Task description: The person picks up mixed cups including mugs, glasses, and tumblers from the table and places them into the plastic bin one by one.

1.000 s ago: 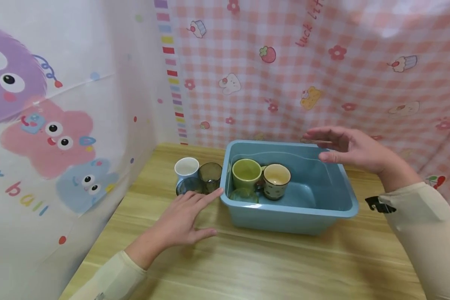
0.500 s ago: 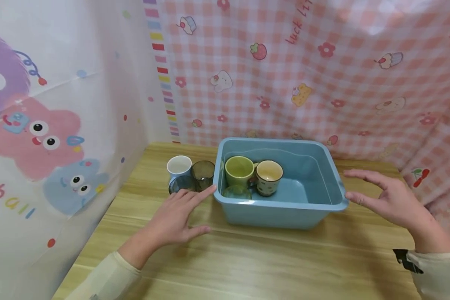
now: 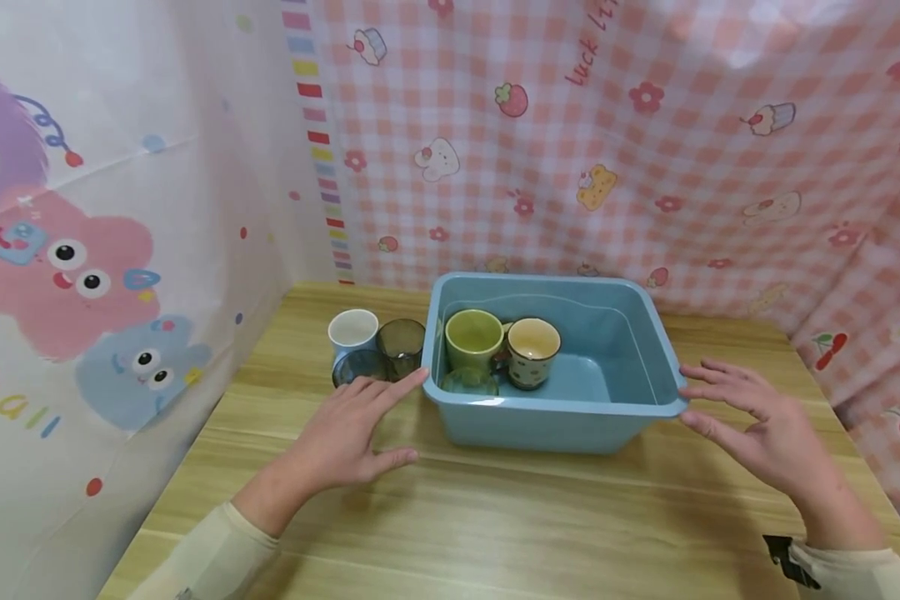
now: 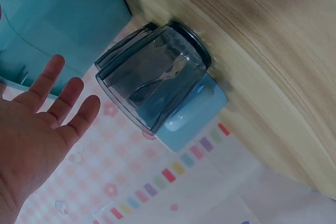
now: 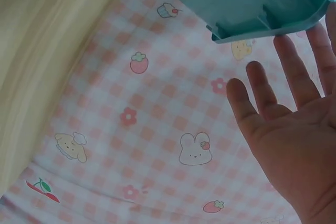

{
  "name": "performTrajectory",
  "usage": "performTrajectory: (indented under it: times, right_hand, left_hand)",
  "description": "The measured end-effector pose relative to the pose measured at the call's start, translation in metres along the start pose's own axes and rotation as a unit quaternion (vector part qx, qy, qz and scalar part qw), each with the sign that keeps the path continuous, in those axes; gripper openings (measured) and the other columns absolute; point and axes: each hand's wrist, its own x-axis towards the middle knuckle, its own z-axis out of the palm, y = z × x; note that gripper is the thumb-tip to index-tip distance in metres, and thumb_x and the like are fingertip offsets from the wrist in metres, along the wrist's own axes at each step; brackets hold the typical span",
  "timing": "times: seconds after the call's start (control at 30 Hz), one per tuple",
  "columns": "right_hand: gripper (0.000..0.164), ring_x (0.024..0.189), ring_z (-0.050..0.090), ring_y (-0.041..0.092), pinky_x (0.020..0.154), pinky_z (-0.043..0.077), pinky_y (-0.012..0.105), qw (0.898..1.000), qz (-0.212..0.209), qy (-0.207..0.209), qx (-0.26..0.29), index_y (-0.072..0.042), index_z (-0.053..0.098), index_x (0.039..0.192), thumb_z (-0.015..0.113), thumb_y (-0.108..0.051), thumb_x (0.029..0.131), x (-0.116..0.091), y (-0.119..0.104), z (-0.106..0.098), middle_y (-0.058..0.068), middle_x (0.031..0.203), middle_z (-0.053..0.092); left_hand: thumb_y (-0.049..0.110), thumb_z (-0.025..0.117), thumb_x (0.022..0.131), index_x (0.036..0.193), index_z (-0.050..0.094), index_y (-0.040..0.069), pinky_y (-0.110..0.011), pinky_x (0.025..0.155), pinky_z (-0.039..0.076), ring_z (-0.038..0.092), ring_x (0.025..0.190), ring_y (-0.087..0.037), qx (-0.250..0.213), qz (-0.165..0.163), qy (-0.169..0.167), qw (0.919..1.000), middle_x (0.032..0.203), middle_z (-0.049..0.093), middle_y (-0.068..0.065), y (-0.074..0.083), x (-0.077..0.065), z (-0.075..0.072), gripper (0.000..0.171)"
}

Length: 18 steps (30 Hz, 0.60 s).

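Observation:
A blue plastic tub (image 3: 540,429) stands on the wooden table. Inside, at its left end, are a green mug (image 3: 474,337), a cream patterned mug (image 3: 532,354) and a greenish glass (image 3: 470,383). My left hand (image 3: 345,429) has its fingers extended, the index fingertip at the tub's left rim. My right hand (image 3: 765,433) reaches the tub's right end, fingers fairly straight, fingertips at the rim. Left of the tub stand a blue mug with a white inside (image 3: 353,329), a brown glass (image 3: 401,348) and a dark blue glass (image 4: 155,77).
A pink checked cloth (image 3: 555,150) hangs behind the table (image 3: 510,525). A white cloth with cartoon figures (image 3: 150,83) hangs along the left side. The cups outside the tub stand close together near its left wall.
My right hand has come from above the tub's right back part, outward and down to its right rim. The left hand stays at the left rim. The head view has shifted slightly.

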Motion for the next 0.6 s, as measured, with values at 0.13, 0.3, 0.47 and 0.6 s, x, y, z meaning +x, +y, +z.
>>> performTrajectory:
  times: [0.13,0.3,0.47,0.6]
  right_hand:
    - [0.045,0.142,0.055,0.002,0.117,0.037,0.011,1.000,-0.009,0.022,-0.011,-0.011,0.085,0.109,0.093,0.007,0.068,-0.004,-0.001,0.005,0.002,0.135,0.076]
    - [0.036,0.139,0.058,0.002,0.116,0.039,0.010,0.998,-0.021,0.055,-0.007,-0.007,0.085,0.108,0.093,-0.001,0.073,-0.009,-0.001,0.011,0.010,0.133,0.077]
    - [0.030,0.136,0.060,0.006,0.114,0.040,0.011,0.997,-0.034,0.068,0.009,-0.005,0.084,0.110,0.091,-0.010,0.081,-0.011,0.002,0.015,0.011,0.133,0.076]
    - [0.031,0.137,0.060,0.006,0.115,0.039,0.012,0.997,-0.038,0.067,0.001,-0.004,0.083,0.113,0.090,-0.017,0.086,-0.012,0.004,0.016,0.011,0.133,0.076]
  left_hand:
    - [0.058,0.086,0.085,0.171,0.024,0.041,-0.051,0.099,0.054,0.063,0.118,-0.026,-0.004,-0.007,-0.004,1.0000,0.137,0.072,-0.004,0.000,0.001,0.001,0.107]
    - [0.060,0.083,0.087,0.171,0.024,0.040,-0.050,0.099,0.054,0.063,0.118,-0.026,-0.006,-0.010,-0.011,0.9999,0.138,0.071,-0.004,0.001,0.002,0.001,0.104]
    - [0.061,0.082,0.087,0.171,0.024,0.039,-0.050,0.100,0.055,0.064,0.119,-0.026,-0.006,-0.008,-0.006,0.9999,0.137,0.071,-0.005,0.001,0.002,0.002,0.105]
    - [0.060,0.084,0.086,0.170,0.026,0.038,-0.049,0.099,0.055,0.064,0.118,-0.026,-0.006,-0.002,0.006,1.0000,0.136,0.072,-0.005,0.002,0.001,0.002,0.105]
